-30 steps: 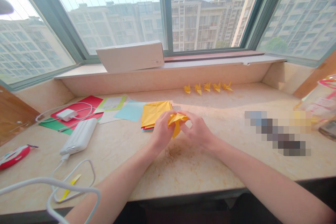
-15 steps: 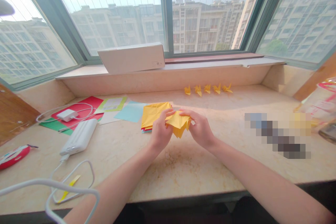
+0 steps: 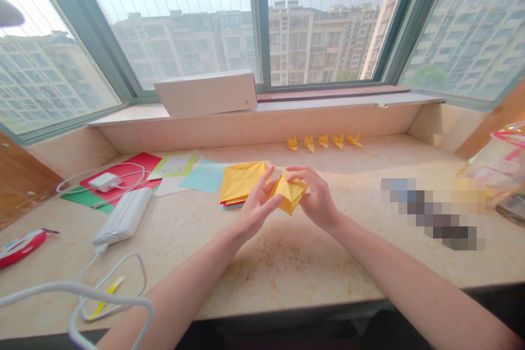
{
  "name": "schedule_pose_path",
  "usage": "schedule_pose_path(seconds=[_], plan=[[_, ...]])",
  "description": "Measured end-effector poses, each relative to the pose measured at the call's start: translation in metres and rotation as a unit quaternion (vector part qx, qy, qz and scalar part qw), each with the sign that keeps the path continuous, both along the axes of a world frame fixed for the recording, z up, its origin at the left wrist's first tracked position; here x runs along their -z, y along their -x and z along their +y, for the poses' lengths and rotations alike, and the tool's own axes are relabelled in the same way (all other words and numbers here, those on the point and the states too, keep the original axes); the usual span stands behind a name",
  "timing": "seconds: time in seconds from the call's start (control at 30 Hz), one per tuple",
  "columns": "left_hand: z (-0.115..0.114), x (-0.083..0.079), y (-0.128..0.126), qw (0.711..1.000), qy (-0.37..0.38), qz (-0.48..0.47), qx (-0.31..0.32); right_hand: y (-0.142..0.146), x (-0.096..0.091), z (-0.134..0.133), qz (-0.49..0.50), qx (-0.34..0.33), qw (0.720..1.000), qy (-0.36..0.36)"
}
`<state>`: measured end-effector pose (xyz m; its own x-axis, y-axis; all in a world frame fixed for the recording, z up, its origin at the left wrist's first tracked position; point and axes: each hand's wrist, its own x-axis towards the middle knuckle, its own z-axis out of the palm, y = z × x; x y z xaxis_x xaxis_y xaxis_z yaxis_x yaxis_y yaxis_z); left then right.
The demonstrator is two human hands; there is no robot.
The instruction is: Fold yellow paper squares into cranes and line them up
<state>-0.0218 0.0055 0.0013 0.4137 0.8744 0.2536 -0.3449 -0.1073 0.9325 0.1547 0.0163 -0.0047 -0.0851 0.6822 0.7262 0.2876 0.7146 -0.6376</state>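
A partly folded yellow origami paper point(image 3: 292, 194) is held above the stone ledge, with creased faces and a point hanging down. My right hand point(image 3: 318, 197) is closed on its right side, fingers over the top edge. At its left side is my left hand point(image 3: 258, 202), thumb and forefinger spread apart, the thumb tip against the paper. Its other fingers are partly hidden. Just behind my left hand lies a stack of folded paper squares point(image 3: 241, 183), yellow on top with red and blue edges below.
Several small yellow paper cranes point(image 3: 323, 141) stand in a row at the back. Coloured sheets point(image 3: 205, 175), a white charger point(image 3: 105, 181), a power bank point(image 3: 123, 216) with cables and a red cutter point(image 3: 22, 247) lie left. A plastic container point(image 3: 502, 167) stands right; a white box point(image 3: 207, 94) is on the sill.
The yellow paper has shifted slightly right and turned in my hands. My left hand has loosened, its thumb and forefinger now spread, while my right hand keeps its hold.
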Motion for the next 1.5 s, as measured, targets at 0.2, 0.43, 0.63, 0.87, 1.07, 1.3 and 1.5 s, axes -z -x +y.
schedule_pose_path(seconds=[0.2,0.43,0.63,0.87,1.07,1.3,1.5], plan=[[0.003,0.002,-0.003,0.997,0.078,0.014,-0.001,0.000,0.003,-0.001,-0.048,-0.024,0.999,-0.004],[0.002,0.003,-0.006,0.994,0.049,0.100,-0.018,0.004,0.004,-0.004,-0.081,-0.020,0.996,-0.012],[0.000,0.001,-0.007,0.994,0.063,0.079,-0.030,0.007,0.006,-0.002,-0.011,-0.019,0.999,0.037],[0.005,0.002,-0.005,0.995,0.048,0.044,-0.075,0.008,0.006,0.004,0.080,-0.079,0.975,0.190],[0.010,0.000,0.001,0.975,0.015,0.062,-0.211,0.005,-0.005,0.002,0.078,-0.146,0.958,0.233],[0.010,0.003,-0.002,0.989,0.032,0.025,-0.145,0.012,0.003,0.006,0.158,-0.099,0.945,0.269],[0.015,0.007,0.000,0.977,0.071,-0.010,-0.199,0.011,0.000,0.005,0.167,-0.108,0.935,0.293]])
